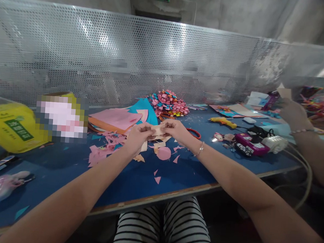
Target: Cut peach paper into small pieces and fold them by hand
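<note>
My left hand (137, 137) and my right hand (175, 132) meet over the middle of the blue table. Between them, pinched at both ends, is a small cream-coloured piece (157, 130) that looks like paper or thin felt. Fingers cover part of it. Below the hands lie a rounded pink cut-out (164, 153) and several cream scraps (139, 158). Red-handled scissors (195, 132) lie just beyond my right wrist, partly hidden by it. Pink offcuts (98, 155) are scattered beside my left forearm.
Pink sheets (115, 119) and a blue sheet (144, 109) are stacked behind my hands, next to a multicoloured heap (170, 103). A yellow glue gun (223, 121) and a purple power strip (252, 143) lie right. A yellow-labelled jug (14, 128) stands left. Another person's arm (298, 116) reaches in at right.
</note>
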A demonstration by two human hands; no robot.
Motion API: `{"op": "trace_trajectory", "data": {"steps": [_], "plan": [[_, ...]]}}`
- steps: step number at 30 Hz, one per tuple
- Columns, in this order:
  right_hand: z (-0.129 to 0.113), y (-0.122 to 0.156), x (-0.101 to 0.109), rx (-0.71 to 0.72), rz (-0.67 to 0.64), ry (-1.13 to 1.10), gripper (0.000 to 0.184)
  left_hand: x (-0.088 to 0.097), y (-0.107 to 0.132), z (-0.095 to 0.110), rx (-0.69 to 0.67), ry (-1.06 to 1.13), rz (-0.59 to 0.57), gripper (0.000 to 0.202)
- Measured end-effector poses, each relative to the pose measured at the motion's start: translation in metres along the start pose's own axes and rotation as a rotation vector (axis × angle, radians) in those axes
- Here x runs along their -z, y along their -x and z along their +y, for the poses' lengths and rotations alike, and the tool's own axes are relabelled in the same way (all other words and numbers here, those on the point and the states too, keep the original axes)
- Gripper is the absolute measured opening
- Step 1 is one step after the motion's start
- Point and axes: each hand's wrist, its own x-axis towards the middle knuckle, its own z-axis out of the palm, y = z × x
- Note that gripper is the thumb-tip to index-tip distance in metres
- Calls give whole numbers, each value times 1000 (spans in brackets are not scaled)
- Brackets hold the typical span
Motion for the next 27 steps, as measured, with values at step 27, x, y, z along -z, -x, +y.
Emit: {"op": "trace_trajectory", "data": {"steps": [27], "plan": [[-3,2,3,29,19,100,20,2,2,3,30,38,-46,24]]}}
